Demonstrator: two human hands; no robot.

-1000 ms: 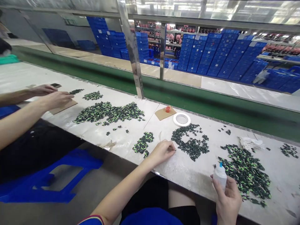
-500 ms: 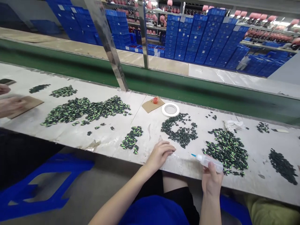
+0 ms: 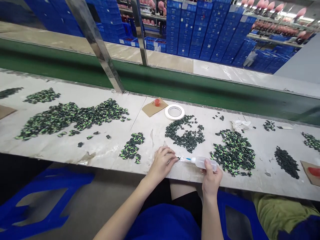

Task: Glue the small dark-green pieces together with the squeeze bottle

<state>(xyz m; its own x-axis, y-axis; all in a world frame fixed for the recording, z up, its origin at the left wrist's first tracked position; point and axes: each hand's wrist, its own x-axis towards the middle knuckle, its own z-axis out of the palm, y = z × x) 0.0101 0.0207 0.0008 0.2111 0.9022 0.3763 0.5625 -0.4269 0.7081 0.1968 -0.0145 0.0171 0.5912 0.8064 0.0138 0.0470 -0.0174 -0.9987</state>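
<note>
My right hand (image 3: pixel 211 176) is closed round a clear squeeze bottle (image 3: pixel 203 162) with a thin blue nozzle tip. The bottle lies nearly level, its tip pointing left toward my left fingertips. In my left hand (image 3: pixel 163 163), thumb and fingers pinch a small dark piece (image 3: pixel 178 158), partly hidden by the fingers. Beyond my hands is a ring-shaped pile of small dark pieces (image 3: pixel 187 141). A large pile of dark and green pieces (image 3: pixel 235 153) lies to the right of the bottle, and a smaller green-dotted pile (image 3: pixel 132 145) is left of my left hand.
A white tape roll (image 3: pixel 174 112) and a red cup (image 3: pixel 157 102) on cardboard (image 3: pixel 150 109) stand at the back. Long green-dotted piles (image 3: pixel 62 118) spread leftward. A slanted metal post (image 3: pixel 100 50) rises at the table's far edge. Someone in green clothing (image 3: pixel 277 210) sits at right.
My right hand has brought the bottle leftward, so its nozzle now meets the small piece at my left fingertips. The camera view has turned somewhat to the right.
</note>
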